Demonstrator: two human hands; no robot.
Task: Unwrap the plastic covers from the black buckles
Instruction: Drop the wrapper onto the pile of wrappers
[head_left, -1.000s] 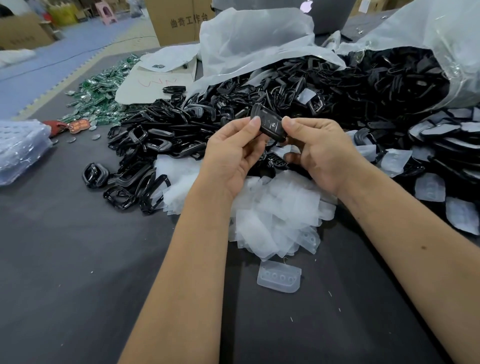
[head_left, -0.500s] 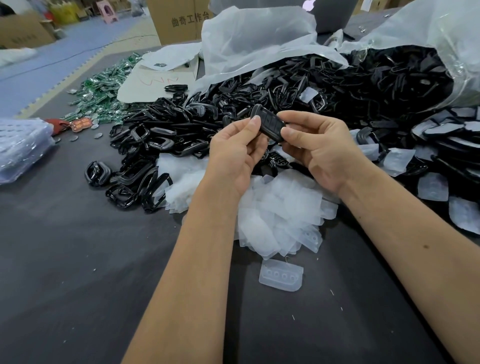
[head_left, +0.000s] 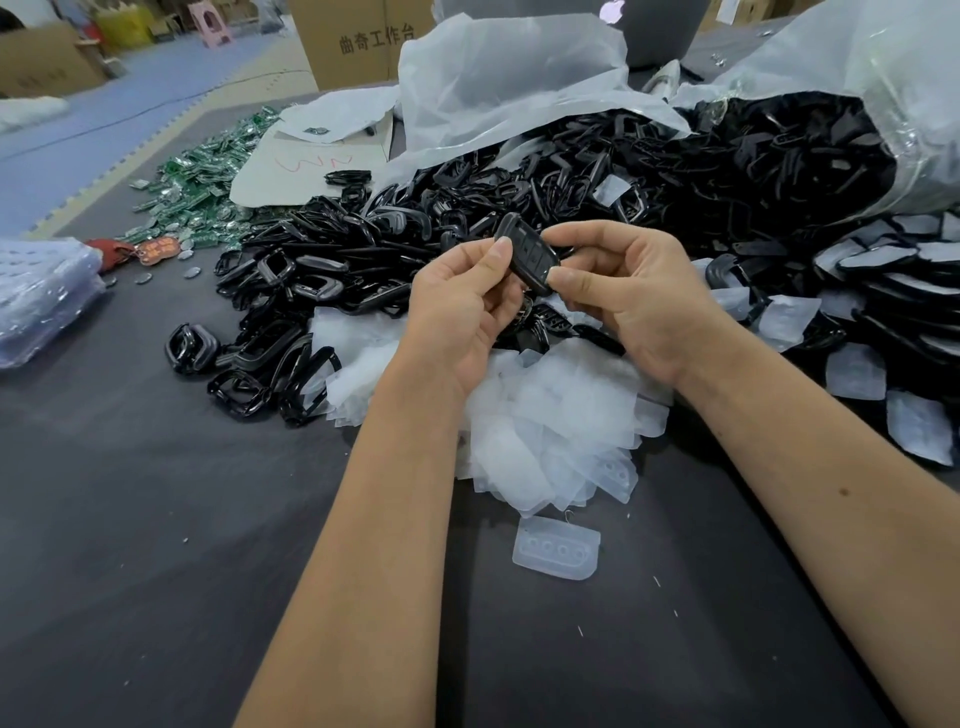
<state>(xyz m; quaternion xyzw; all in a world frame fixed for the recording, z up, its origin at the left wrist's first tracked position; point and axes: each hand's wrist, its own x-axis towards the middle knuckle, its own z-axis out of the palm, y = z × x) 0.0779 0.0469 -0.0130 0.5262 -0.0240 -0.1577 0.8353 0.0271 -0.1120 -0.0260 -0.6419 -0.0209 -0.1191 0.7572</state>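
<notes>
Both hands hold one black buckle above the table, over a big heap of black buckles. My left hand pinches its near left edge with thumb and fingertips. My right hand pinches its lower right end, thumb on top. Under my wrists lies a mound of clear plastic covers, and one loose cover sits nearer me. Wrapped buckles are stacked at the right.
A large clear bag spills buckles at the back. Green circuit boards and a cardboard sheet lie far left. A bubble-wrap bundle sits at the left edge. Cardboard boxes stand behind the dark table.
The buckle stays between both hands at about the same height. My right thumb has slid down to the buckle's lower end, and the buckle has tilted slightly.
</notes>
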